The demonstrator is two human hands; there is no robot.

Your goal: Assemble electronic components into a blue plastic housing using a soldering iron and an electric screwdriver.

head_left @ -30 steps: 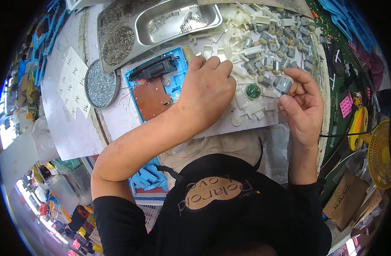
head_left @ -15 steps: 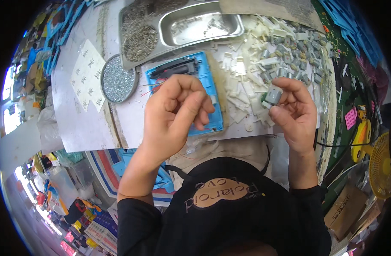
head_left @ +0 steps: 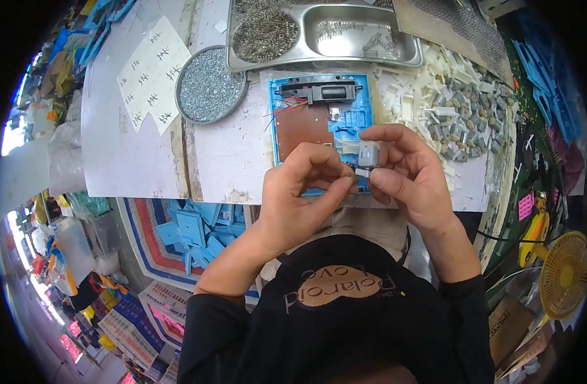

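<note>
Gripping a grey motor [head_left: 368, 155] between the thumb and fingers of the right hand [head_left: 416, 179], above the right side of an open blue plastic housing [head_left: 365, 116] by the tabletop's [head_left: 223, 168] near edge. Curling the left hand [head_left: 306, 192] just beside, thumb and fingertip almost meeting; cannot tell whether on anything. Surrounded by loose motors [head_left: 469, 128] toward the tabletop's right edge and a steel tray [head_left: 302, 48] of springs toward the far edge.

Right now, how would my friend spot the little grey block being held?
Find the blue casing on the white table. At its lower right is the right hand, holding the grey block; only that one is held, its lookalikes lie heaped.
</note>
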